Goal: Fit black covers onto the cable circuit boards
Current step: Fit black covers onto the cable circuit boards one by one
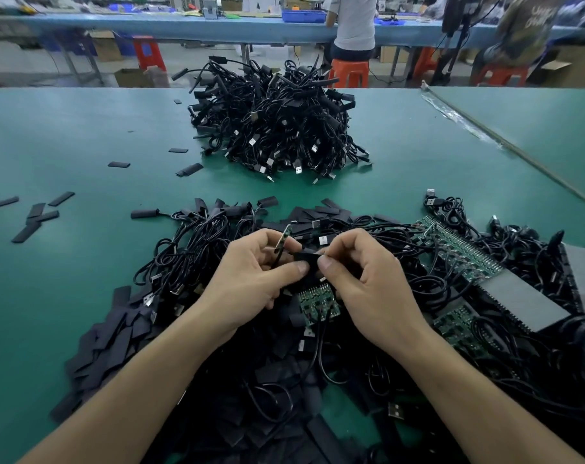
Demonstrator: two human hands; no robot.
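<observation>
I see both hands meet at the middle of the frame, just above a tangle of black cables [190,259] that fills the lower half. The left hand [254,276] is curled round a narrow green circuit board [282,240], which sticks up edge-on past the forefinger, tilted toward the upper right. The right hand [365,283] pinches a black cover [307,259] between thumb and forefinger, fingers bent in tight. The cover sits between the two thumbs, just right of the board and below its tip, and the left thumb touches its near edge. I cannot tell whether the cover's mouth is on the board. Right below the hands lies a panel of green boards [318,304], and a longer row of boards [462,252] runs diagonally at centre right beside a grey strip [525,296]. A heap of loose covers [117,343] spreads at the lower left, with a few stray covers [36,216] well apart at the left edge. At the upper centre a tall pile of cables [274,128] stands on the green desk [83,145]. Beyond it, at the top of the frame, a person sits on an orange stool [349,73].
</observation>
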